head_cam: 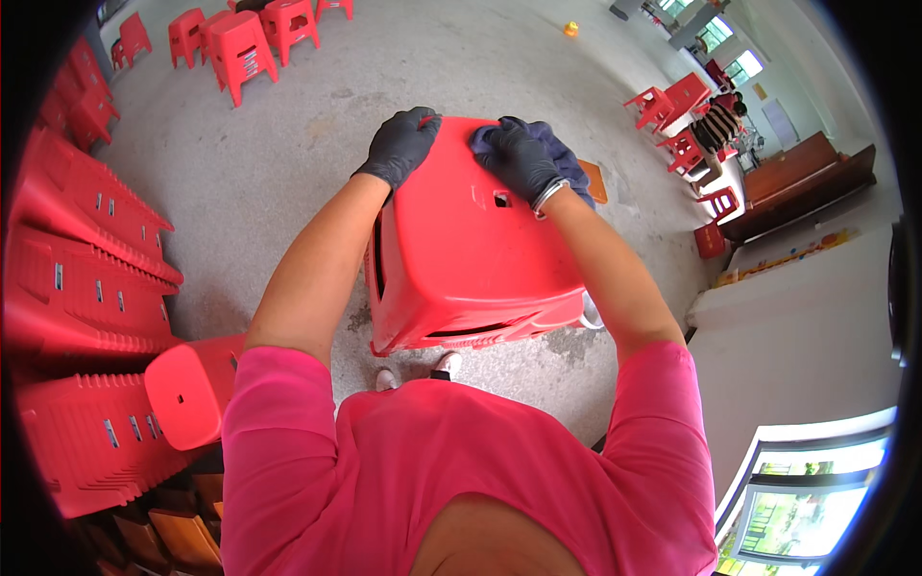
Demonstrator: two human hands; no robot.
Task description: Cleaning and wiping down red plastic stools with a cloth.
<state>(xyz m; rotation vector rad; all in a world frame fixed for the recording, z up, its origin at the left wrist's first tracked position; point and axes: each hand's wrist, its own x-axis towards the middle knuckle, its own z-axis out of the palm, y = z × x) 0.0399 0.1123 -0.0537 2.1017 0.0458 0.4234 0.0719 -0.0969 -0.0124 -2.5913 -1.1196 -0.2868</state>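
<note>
Right before me stands a red plastic stool (pixel 475 245), its flat seat facing up with a small hole near the middle. My left hand (pixel 405 146), in a black glove, grips the far left corner of the seat. A dark blue cloth (pixel 558 147) is bunched under and beside my right hand (pixel 520 160), also gloved in black, at the seat's far right edge. My right fingers are curled over the cloth, which rests on the plastic. What stands beneath the seat is mostly hidden.
Nested stacks of red stools (pixel 94 295) line the left side, with a single tilted stool (pixel 189 396) beside them. More stools (pixel 241 54) stand on the concrete floor (pixel 432 57) at the back left. A person (pixel 717 126) sits at the far right near a brown wooden bench (pixel 799 187).
</note>
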